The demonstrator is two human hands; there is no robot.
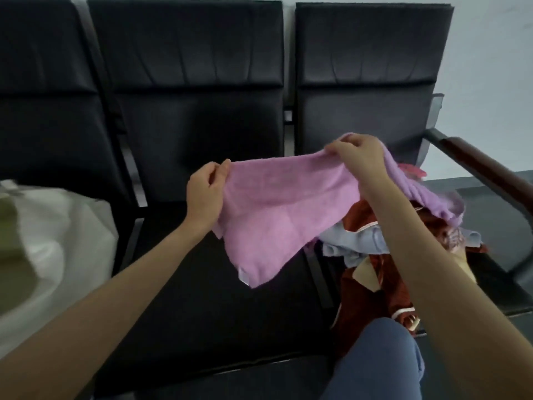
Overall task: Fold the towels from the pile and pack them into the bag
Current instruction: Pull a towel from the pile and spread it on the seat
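The fingers (223, 168) of the left hand (205, 192) are curled and pinch one top corner of the pink towel (277, 215). The right hand (359, 158) pinches the other top corner the same way, a bit higher up. Both hands hold the towel in the air, over the middle seat (219, 307) of a row of black chairs. The towel hangs down between them, and its low corner dangles near the front half of that seat without lying flat on it.

I think the step now is to open the towel out for its first fold. To do it well, the hands should pull apart until the top edge is straight, bring both corners level, then lay the towel flat on the middle seat or bring corner to corner so the edges match.

The pile of towels (383, 249) sits on the right seat, just beside the hanging towel, with a purple one on top. The white bag (57, 241) stands at the left edge, on the left seat, with something green inside that may be a folded towel, though it is blurry.

A small white tag (243, 276) is sewn at the towel's low corner. Any words on it are too small to read. No other writing shows.
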